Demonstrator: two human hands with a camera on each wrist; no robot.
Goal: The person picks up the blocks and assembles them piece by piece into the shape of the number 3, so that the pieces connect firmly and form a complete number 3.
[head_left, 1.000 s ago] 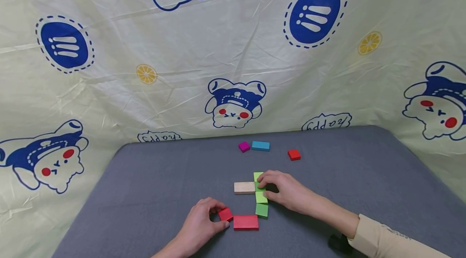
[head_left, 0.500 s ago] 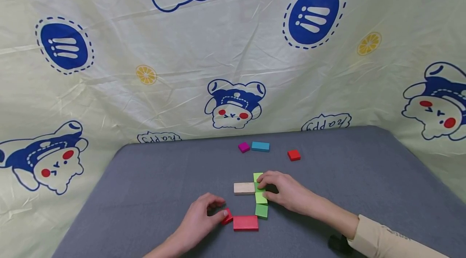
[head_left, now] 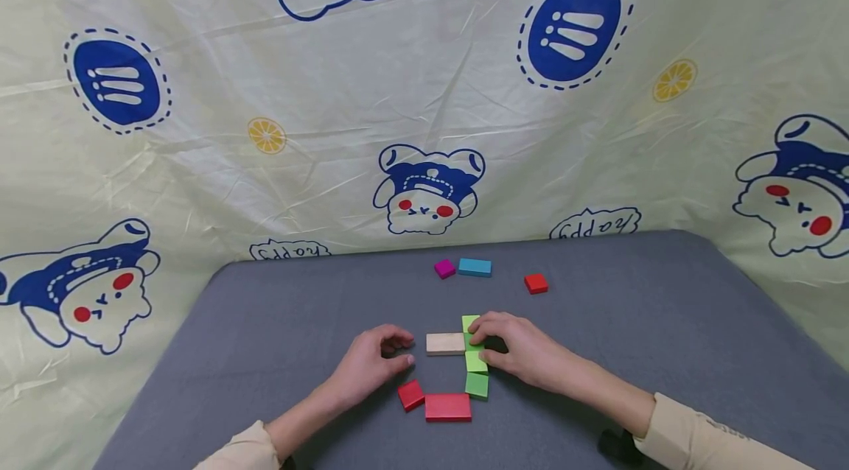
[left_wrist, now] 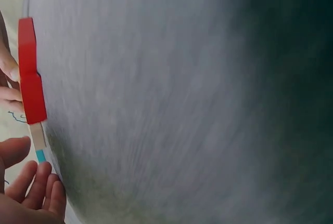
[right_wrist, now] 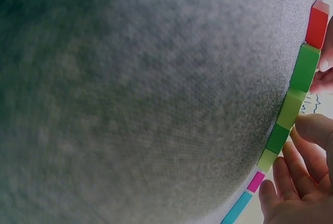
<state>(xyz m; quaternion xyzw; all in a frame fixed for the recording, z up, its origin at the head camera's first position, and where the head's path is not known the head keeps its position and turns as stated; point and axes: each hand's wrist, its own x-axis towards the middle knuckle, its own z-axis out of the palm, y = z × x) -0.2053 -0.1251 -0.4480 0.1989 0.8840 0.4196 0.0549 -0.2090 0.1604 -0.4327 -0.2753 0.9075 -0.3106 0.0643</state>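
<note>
My left hand (head_left: 374, 358) hovers with its fingers slightly bent and nothing between them, just left of the plain wooden block (head_left: 445, 344). Below it on the table lie a tilted small red block (head_left: 411, 395) and a larger red rectangular block (head_left: 448, 407), corners touching. A column of green and lime blocks runs up from there: green (head_left: 476, 384), lime (head_left: 476, 362), another green (head_left: 468, 342) partly covered, and lime (head_left: 469, 322) at the far end. My right hand (head_left: 527, 349) rests at the column's right side, thumb against the middle lime block, fingertips over the far green one.
Farther back on the grey table (head_left: 298, 330) lie a magenta block (head_left: 445, 268), a blue block (head_left: 474, 267) and a small red block (head_left: 536, 283). A printed cloth (head_left: 318, 87) hangs behind the table's far edge.
My left hand has let go of the small red block and moved away from me, to beside the wooden block. My right hand has stayed in place.
</note>
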